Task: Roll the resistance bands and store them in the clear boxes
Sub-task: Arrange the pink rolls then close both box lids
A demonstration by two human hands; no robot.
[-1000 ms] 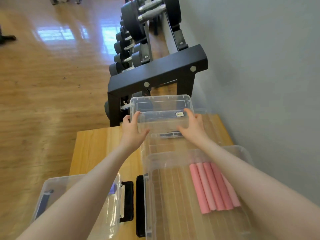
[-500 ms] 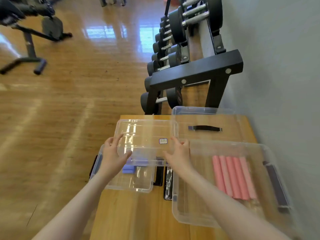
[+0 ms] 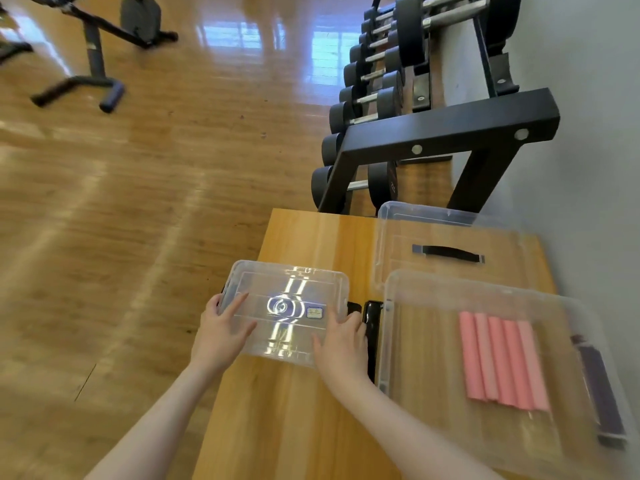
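A small clear lid lies on top of the small clear box at the left edge of the wooden table. My left hand grips the lid's left side and my right hand grips its right side, fingers spread over the top. What is inside the small box is hidden by glare. To the right stands a large open clear box with several pink rolled resistance bands lying side by side on its floor.
A large clear lid with a black handle lies at the table's far end. Behind it stands a black dumbbell rack against the grey wall. Exercise equipment stands on the wooden floor at the far left.
Both hands carried the small lid from the far end of the table leftward and toward me, and lowered it onto the small box.
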